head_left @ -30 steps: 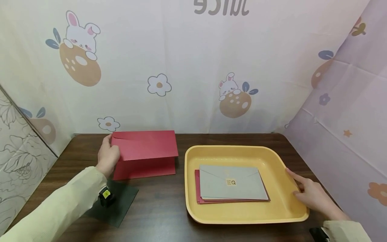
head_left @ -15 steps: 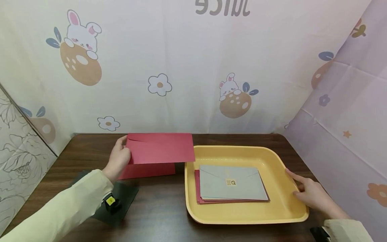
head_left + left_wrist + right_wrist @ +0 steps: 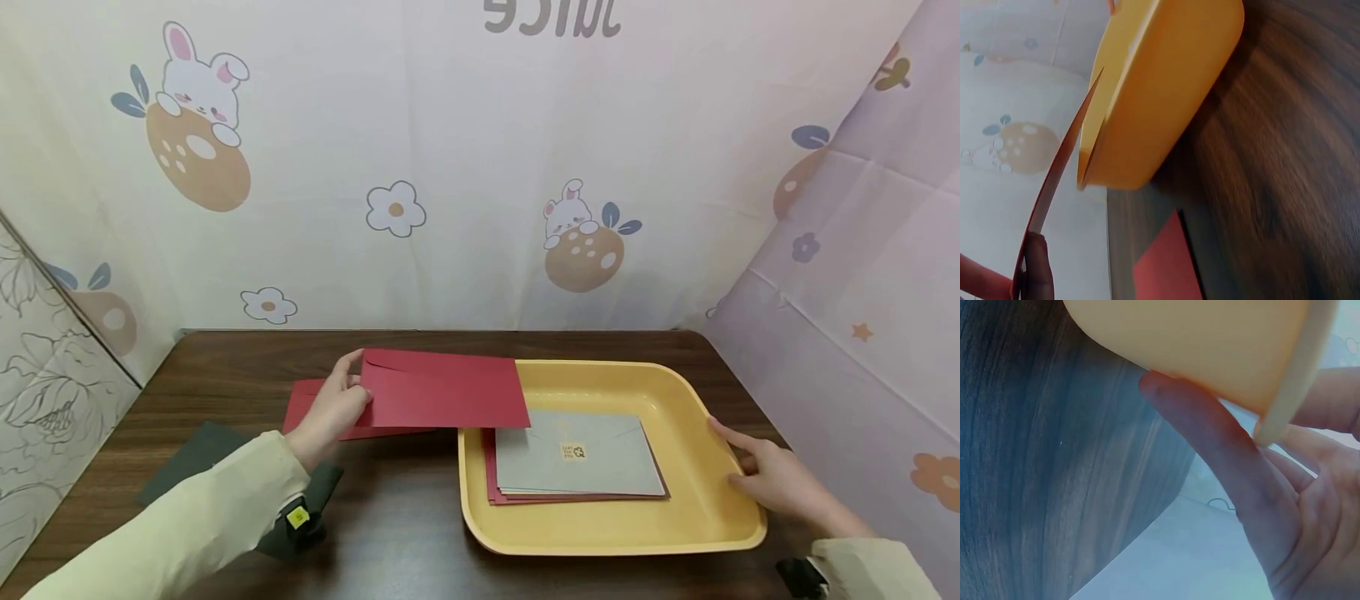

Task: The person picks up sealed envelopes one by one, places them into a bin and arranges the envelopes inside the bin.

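Observation:
My left hand (image 3: 333, 408) pinches the left end of a red envelope (image 3: 446, 390), thumb on one face and fingers on the other. In the left wrist view that envelope (image 3: 1060, 169) shows nearly edge-on, reaching over the rim of the yellow tray (image 3: 600, 533). Its right part overhangs the tray's upper left corner and a grey envelope (image 3: 600, 471) with a small gold sticker, which tops a stack with red ones beneath. My right hand (image 3: 776, 479) grips the tray's right side; in the right wrist view one finger (image 3: 1210, 434) lies along the outer wall, others across the rim.
Another red envelope (image 3: 303, 396) lies on the dark wooden table (image 3: 405, 517), partly hidden behind my left hand. Dark green envelopes (image 3: 191, 458) lie under my left forearm. A patterned cloth (image 3: 465, 275) hangs at the back and right of the table.
My left hand has lifted the red envelope off another red one and carried it right, over the tray's left edge. The right hand and the tray have stayed put.

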`<state>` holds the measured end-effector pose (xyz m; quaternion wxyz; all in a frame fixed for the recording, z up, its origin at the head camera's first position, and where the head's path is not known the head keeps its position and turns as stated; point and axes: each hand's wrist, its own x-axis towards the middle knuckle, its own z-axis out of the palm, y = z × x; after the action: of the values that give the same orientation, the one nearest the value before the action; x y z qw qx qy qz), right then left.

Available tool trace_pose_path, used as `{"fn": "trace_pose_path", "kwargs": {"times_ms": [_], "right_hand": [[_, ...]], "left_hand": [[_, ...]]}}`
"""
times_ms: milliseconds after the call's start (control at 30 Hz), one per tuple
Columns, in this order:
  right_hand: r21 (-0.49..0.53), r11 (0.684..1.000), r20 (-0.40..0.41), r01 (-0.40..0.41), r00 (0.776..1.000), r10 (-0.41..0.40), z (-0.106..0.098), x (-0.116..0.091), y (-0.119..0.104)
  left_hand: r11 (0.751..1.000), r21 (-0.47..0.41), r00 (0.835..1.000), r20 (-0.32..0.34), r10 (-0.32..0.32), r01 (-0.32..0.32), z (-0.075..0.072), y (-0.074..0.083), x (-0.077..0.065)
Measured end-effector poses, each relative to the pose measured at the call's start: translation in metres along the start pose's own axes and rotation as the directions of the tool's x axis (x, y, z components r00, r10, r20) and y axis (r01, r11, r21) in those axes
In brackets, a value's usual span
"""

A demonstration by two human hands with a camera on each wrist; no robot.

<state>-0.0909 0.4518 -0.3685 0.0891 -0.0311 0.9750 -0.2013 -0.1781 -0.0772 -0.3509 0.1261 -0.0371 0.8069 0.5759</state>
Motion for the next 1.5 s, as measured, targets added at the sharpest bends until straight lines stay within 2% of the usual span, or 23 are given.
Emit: {"fn": "trace_pose_path", "kwargs": {"times_ms": [233,433,667,833,1167,1500], "right_hand": [[-0.022,0.999,0.053,0.041,0.998,-0.040,-0.003,-0.001,0.002],[0.010,0.997,0.085,0.083,0.993,-0.083,-0.004,-0.003,0.003],[0.033,0.997,0.108,0.070,0.991,-0.074,-0.004,-0.004,0.002],[0.060,0.996,0.143,0.063,0.987,-0.071,-0.007,-0.003,0.003],[0.143,0.986,0.194,0.090,0.974,-0.117,-0.012,0.001,0.007],[0.173,0.979,0.192,0.111,0.971,-0.144,-0.012,0.004,0.010]], "left_hand": [[0.999,-0.027,0.998,0.062,0.019,-0.017,0.020,0.001,0.000],[0.998,-0.047,0.992,0.119,0.035,-0.030,0.036,0.000,-0.001],[0.997,-0.069,0.989,0.135,0.055,-0.046,0.055,0.001,0.000],[0.991,-0.117,0.983,0.160,0.087,-0.069,0.069,0.003,0.001],[0.984,-0.156,0.959,0.254,0.128,-0.090,0.091,0.011,0.002],[0.980,-0.183,0.930,0.340,0.138,-0.078,0.109,0.016,0.006]]}}
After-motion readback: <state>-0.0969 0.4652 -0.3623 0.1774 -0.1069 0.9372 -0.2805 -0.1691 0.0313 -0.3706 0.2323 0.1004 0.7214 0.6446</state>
